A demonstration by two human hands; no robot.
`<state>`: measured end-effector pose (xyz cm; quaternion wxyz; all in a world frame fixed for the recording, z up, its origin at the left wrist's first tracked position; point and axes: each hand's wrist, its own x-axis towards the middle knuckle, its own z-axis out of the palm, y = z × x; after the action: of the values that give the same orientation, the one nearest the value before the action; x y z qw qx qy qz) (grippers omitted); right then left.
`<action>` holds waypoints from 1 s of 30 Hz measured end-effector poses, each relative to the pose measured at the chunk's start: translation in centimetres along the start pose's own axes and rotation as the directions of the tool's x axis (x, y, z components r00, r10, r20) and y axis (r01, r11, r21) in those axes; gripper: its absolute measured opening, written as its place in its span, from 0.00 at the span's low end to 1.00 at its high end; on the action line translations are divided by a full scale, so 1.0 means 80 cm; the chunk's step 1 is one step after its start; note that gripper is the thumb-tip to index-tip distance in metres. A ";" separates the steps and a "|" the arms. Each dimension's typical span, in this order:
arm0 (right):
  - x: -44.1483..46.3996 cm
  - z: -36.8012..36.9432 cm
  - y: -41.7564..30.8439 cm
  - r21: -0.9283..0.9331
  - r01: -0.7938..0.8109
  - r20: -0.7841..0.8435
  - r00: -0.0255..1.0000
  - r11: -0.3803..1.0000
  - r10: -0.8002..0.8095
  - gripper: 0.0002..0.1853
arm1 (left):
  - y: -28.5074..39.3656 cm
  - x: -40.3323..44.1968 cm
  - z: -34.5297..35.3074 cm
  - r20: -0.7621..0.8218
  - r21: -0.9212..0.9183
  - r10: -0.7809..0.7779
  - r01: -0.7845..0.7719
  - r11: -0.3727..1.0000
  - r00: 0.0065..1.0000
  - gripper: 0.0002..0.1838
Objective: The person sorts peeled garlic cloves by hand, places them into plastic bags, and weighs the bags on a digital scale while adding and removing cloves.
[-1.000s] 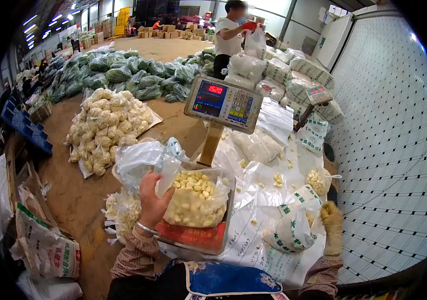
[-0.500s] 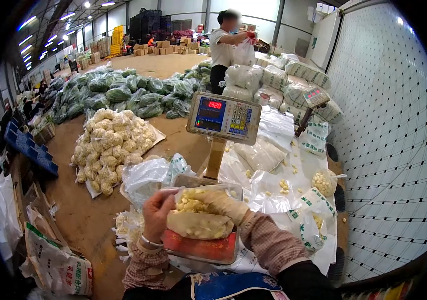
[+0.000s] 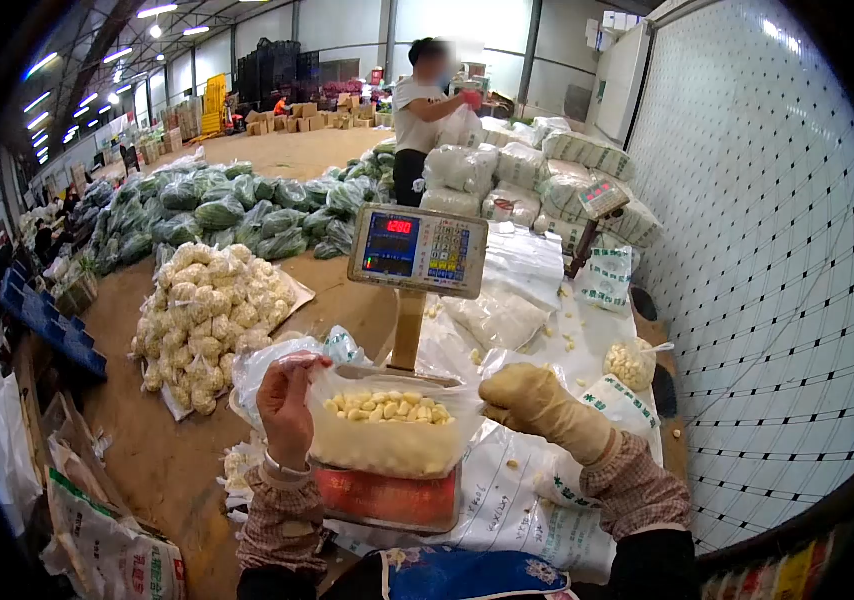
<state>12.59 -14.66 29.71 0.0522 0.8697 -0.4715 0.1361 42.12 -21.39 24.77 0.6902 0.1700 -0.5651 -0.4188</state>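
Observation:
A clear plastic bag of peeled garlic cloves sits with its mouth spread on the red platform of a weighing scale. My bare left hand pinches the bag's rim at its left corner. At the bag's right edge is my right hand, in a pale glove, its fingers curled closed. What lies inside those fingers is hidden. Behind the bag, the scale's display shows red digits that look like 1280.
Filled garlic bags are heaped on the left floor, with green vegetable bags beyond. White sacks are stacked near a person handling a bag. A tied clove bag and loose cloves lie right. A tiled wall borders the right.
My right hand has come out of the bag and moved right, now closed. The bag's mouth is wider. The scale's digits dropped from about 1420 to 1280. The view shifted slightly.

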 end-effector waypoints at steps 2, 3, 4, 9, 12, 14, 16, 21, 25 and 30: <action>-0.008 -0.014 0.002 0.159 0.045 -0.245 0.969 0.986 -0.005 0.10 | 0.018 -0.002 0.013 -0.016 -0.109 -0.040 0.038 0.993 0.999 0.09; -0.009 -0.020 -0.003 0.155 0.047 -0.250 0.968 0.987 -0.007 0.10 | 0.022 -0.005 0.017 -0.030 -0.217 -0.094 0.085 0.972 0.995 0.10; -0.009 -0.027 -0.013 0.263 0.066 -0.319 0.948 0.963 0.022 0.11 | 0.018 -0.007 0.013 0.162 -0.132 -0.084 0.106 0.986 0.983 0.14; 0.011 0.053 -0.053 0.492 0.239 -0.193 0.968 0.837 -0.163 0.26 | -0.017 -0.057 0.053 0.641 0.357 -0.372 0.169 0.919 0.671 0.29; 0.019 0.069 -0.103 0.493 0.363 -0.170 0.931 0.791 -0.322 0.22 | -0.061 -0.096 0.064 0.804 0.313 0.011 -0.439 0.842 0.595 0.21; 0.018 0.074 -0.108 0.451 0.271 -0.019 0.955 0.850 -0.295 0.21 | -0.093 -0.123 0.049 0.635 -0.111 -0.529 0.745 0.658 0.563 0.17; 0.027 0.068 -0.090 0.653 0.297 -0.296 0.947 0.697 -0.126 0.22 | -0.064 -0.110 0.053 0.557 -0.061 -0.705 0.868 0.493 0.439 0.15; 0.011 0.130 -0.048 0.758 -0.019 -0.092 0.987 0.652 0.135 0.17 | -0.051 -0.116 0.056 0.267 0.019 -0.856 0.886 0.464 0.442 0.17; 0.000 0.113 -0.069 0.761 0.060 -0.240 0.951 0.646 0.195 0.08 | -0.049 -0.116 0.065 0.253 -0.093 -0.762 0.799 0.594 0.596 0.15; -0.008 0.075 -0.093 0.542 0.315 -0.355 0.926 0.779 -0.127 0.06 | -0.034 -0.103 0.066 0.196 0.039 -0.710 0.718 0.695 0.677 0.04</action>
<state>19.55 -11.36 24.06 -0.1339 0.8612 -0.2857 0.3986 36.11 -15.41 19.19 0.4164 0.3204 -0.5105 -0.6807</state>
